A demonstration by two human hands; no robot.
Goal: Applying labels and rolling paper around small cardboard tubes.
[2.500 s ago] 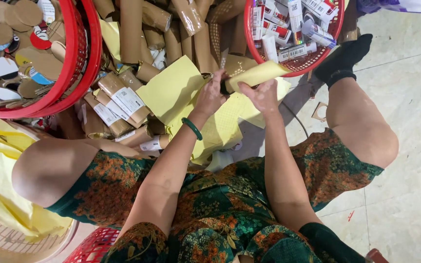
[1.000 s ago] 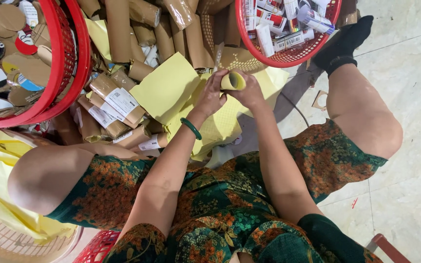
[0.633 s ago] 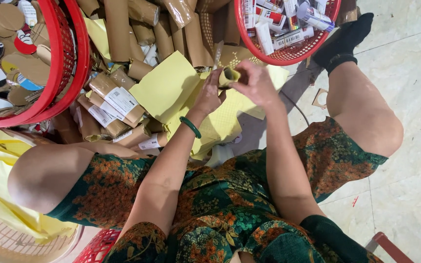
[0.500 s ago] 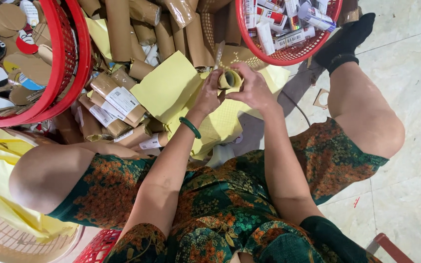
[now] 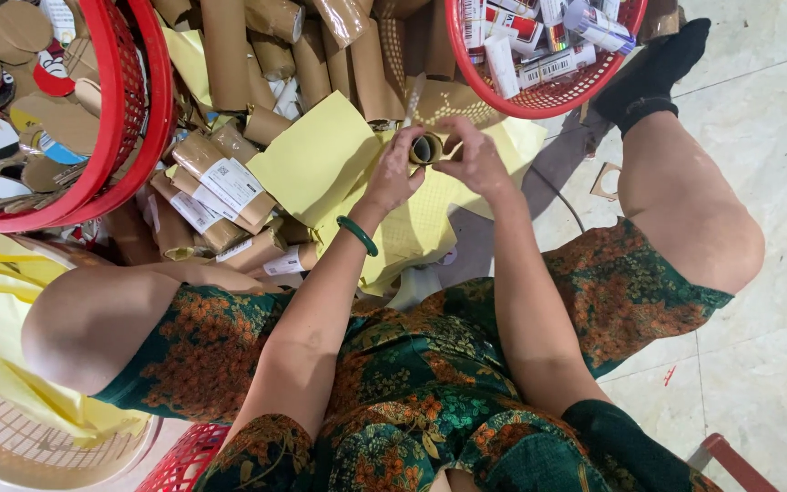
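Both hands — left hand (image 5: 395, 173), right hand (image 5: 477, 157) — pinch a yellow-wrapped cardboard tube (image 5: 426, 148), fingers tucking its end; at 12 o'clock the red basket (image 5: 539, 102) looks its likely place.

Reach ahead crowded; open floor only to the right.

Hemmed ahead by piled cardboard tubes (image 5: 229, 55) and loose yellow sheets (image 5: 316, 159). Left blocked by red basket of card discs (image 5: 143, 100); upper right by red basket of filled tubes (image 5: 539, 100). Passage between the baskets narrow. Bare tiled floor (image 5: 776, 118) free beyond the right knee (image 5: 694, 228).
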